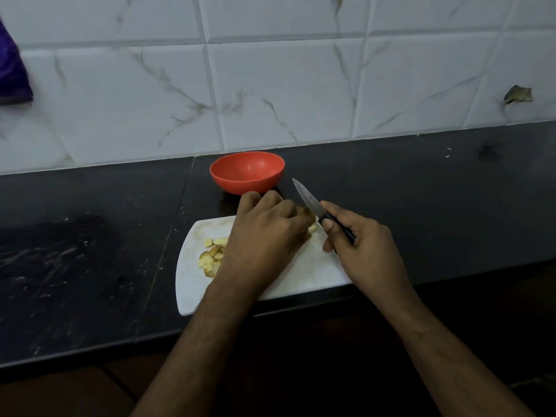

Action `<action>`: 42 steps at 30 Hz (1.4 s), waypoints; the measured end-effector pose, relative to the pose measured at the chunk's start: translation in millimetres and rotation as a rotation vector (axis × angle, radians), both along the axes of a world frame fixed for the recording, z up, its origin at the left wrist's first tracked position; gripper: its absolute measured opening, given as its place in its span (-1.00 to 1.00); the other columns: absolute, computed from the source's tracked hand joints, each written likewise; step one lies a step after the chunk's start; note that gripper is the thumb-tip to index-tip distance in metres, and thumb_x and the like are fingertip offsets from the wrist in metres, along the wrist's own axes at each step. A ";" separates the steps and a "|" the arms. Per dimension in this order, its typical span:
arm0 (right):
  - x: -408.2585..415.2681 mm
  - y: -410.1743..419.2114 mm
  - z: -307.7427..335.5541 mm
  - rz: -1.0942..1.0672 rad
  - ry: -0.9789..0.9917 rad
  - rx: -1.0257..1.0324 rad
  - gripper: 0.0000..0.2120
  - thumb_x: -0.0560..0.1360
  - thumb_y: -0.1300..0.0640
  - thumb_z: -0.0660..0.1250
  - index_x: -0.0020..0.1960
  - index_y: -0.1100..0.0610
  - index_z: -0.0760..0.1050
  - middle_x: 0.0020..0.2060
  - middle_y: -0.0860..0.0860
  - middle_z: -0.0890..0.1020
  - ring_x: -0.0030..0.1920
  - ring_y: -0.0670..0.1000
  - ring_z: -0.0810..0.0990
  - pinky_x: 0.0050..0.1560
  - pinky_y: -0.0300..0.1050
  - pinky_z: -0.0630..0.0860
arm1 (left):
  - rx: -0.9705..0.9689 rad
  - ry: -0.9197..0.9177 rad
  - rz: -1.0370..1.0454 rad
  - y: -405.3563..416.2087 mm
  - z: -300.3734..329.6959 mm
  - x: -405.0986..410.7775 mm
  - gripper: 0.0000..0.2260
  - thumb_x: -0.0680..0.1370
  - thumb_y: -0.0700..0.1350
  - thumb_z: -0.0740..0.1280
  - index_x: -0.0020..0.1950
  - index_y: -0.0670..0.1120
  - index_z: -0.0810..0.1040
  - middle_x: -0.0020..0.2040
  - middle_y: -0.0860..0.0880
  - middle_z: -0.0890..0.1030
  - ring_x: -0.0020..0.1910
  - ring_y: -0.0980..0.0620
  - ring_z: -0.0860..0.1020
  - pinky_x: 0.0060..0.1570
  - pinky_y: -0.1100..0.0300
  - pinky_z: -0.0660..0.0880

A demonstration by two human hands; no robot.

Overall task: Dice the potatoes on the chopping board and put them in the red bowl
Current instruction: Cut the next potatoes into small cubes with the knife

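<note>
1. A person's left hand (266, 228) bears down, fingers curled, on a potato piece (307, 212) at the far right part of the white chopping board (304, 275); only a brown-and-yellow sliver of it shows past the knuckles, so its long axis cannot be told.

2. The right hand (358, 246) has its grip wrapped round the black handle of a small knife (310, 203), blade raised and slanting away to the far left, tip well clear of the board and pointing toward the bowl.

3. The piece lies just beside the blade's heel, on its left and slightly below; the knife hand is the nearer for the cut, which looks to call for a short drop down and leftward.

4. The left fingertips sit right at the cut line and appear the main thing at risk.

5. A heap of cut potato pieces (212, 254) rests on the board's left half, partly hidden behind the left wrist.

6. The red bowl (247, 172) stands on the dark tabletop (90, 251) just beyond the board's far edge, near the left knuckles; nothing shows inside it, so transfer seems not yet begun.

7. A tiled wall (285, 85) backs the scene; a purple cloth (12, 73) hangs at far left.
</note>
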State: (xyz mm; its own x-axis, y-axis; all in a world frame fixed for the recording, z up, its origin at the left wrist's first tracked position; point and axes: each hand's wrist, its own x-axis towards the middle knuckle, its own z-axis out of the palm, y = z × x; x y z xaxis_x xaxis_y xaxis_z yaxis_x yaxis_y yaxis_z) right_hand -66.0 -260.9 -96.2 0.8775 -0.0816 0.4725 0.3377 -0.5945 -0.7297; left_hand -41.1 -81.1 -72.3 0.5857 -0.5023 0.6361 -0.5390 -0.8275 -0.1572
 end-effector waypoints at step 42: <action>-72.9 9.9 22.1 -0.063 0.203 -0.340 -0.66 0.63 -0.04 0.20 0.40 -0.19 0.45 -0.26 -0.14 0.65 -0.21 -0.18 0.60 -0.18 -0.29 0.52 | -0.250 0.418 -0.045 18.6 -18.7 -2.5 -0.77 0.49 0.16 0.37 0.10 0.13 0.59 -0.02 0.20 0.56 0.14 0.13 0.37 0.15 0.07 0.14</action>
State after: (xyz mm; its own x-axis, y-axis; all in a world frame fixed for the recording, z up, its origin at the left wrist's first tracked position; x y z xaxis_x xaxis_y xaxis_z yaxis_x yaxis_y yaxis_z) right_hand -139.0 -251.0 -74.1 0.9540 -0.0075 0.2997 0.1619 -0.8285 -0.5360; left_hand -43.6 -62.4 -90.9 0.7977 -0.3949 0.4559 -0.5498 -0.7867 0.2806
